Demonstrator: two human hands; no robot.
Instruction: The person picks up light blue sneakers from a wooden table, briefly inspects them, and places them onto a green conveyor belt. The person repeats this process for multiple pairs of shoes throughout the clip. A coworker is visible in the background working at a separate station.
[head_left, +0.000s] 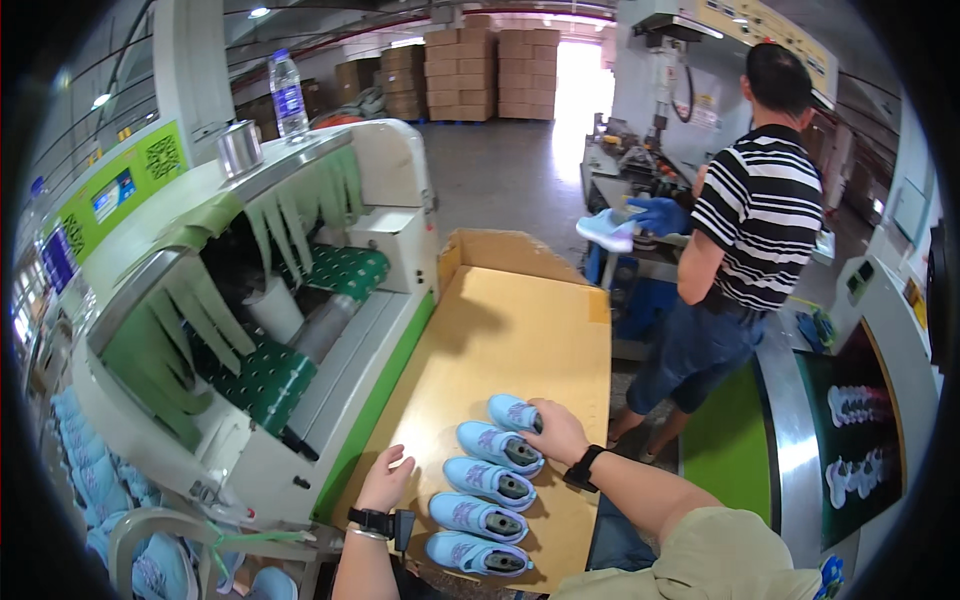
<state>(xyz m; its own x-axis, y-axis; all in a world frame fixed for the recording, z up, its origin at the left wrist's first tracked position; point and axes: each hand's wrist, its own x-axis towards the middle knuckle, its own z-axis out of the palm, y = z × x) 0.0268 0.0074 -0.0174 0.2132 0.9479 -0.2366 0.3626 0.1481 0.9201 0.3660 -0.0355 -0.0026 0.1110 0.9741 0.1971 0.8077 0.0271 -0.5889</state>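
A factory floor is seen, with a green-and-white conveyor machine (250, 330) at nine o'clock of a flat tan cardboard sheet (500, 340). Five light-blue shoes (487, 484) are lined up on it. The topmost blue shoe (512, 411) is clasped by the right hand (556, 432); the left hand (386, 480) rests loosely curled on the cardboard, holding nothing.
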